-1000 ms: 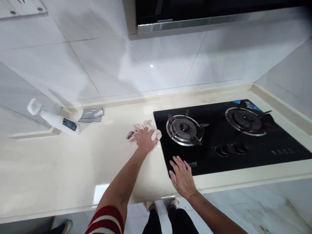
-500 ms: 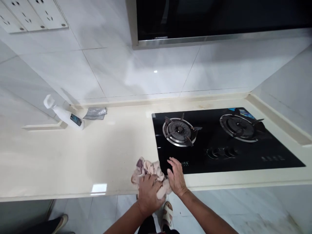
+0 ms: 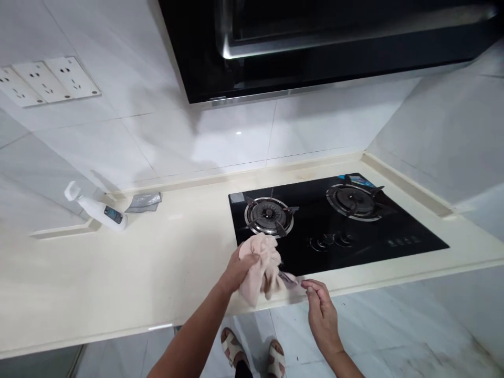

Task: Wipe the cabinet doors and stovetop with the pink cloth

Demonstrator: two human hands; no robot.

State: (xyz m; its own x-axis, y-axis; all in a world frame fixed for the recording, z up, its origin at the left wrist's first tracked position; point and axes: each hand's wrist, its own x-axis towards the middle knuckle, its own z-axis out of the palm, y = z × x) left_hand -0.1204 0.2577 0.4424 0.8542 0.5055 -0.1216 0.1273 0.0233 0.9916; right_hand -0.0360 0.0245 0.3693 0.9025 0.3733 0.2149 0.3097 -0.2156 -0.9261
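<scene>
A crumpled pale pink cloth (image 3: 260,262) hangs over the counter's front edge by the hob's near left corner. My left hand (image 3: 238,271) is closed on its left side, thumb on top. A purple-marked corner of the cloth stretches right to the fingertips of my right hand (image 3: 323,317), which look pinched on it in front of the counter edge. Just beyond the cloth is the black glass gas hob (image 3: 303,252), with its left burner (image 3: 269,215) nearest my left hand.
A white spray bottle (image 3: 94,210) and a folded grey packet (image 3: 144,202) are at the counter's (image 3: 165,273) back left. The right burner (image 3: 353,201) has raised pan supports. A dark range hood (image 3: 315,58) overhangs the hob; wall sockets (image 3: 51,81) are upper left.
The cloth has been lifted from the counter and partly spread. My right hand has moved from the hob's edge down and right to a cloth corner. The view has shifted.
</scene>
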